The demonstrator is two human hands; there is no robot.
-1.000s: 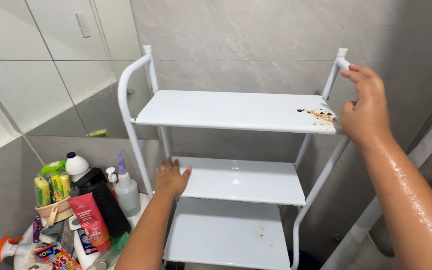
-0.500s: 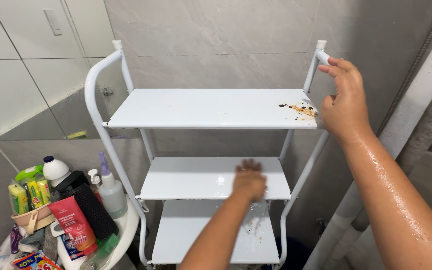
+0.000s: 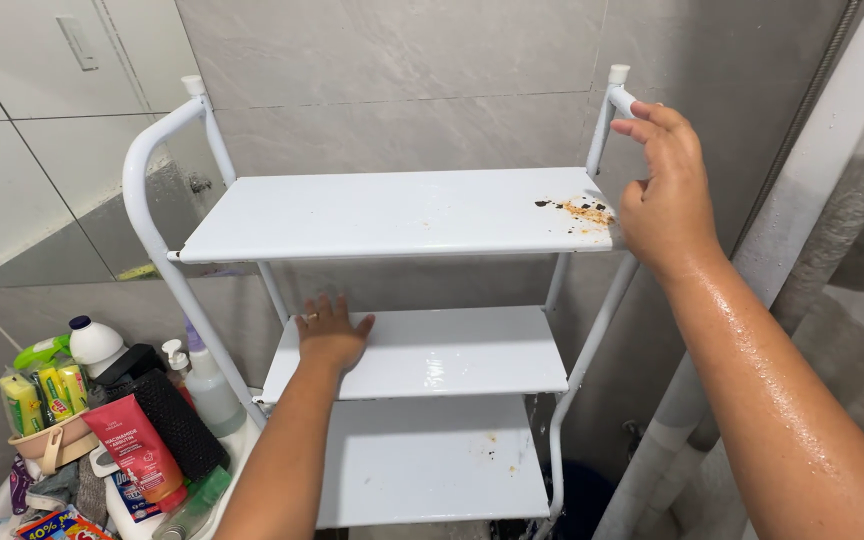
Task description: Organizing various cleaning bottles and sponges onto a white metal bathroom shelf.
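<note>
A white metal rack with three shelves stands against a grey tiled wall. My left hand point(image 3: 332, 335) lies flat, fingers spread, on the wet middle shelf point(image 3: 452, 352) near its left end. My right hand point(image 3: 664, 190) grips the rack's upper right tube point(image 3: 614, 95) beside the top shelf point(image 3: 382, 212). My right forearm is wet. A brown rust patch point(image 3: 582, 210) marks the top shelf's right end. The bottom shelf point(image 3: 422, 465) has small rust spots.
At lower left a white basin point(image 3: 157, 510) is piled with toiletries: a red tube point(image 3: 135, 450), a clear spray bottle point(image 3: 207, 385), a white bottle with a blue cap point(image 3: 95, 342), a black mesh item point(image 3: 174, 425) and yellow-green sponges point(image 3: 37, 395). White pipes point(image 3: 672, 450) run along the right wall.
My left hand has slid back along the middle shelf from its right part to its left end. My right hand keeps its grip on the tube. The view has shifted right.
</note>
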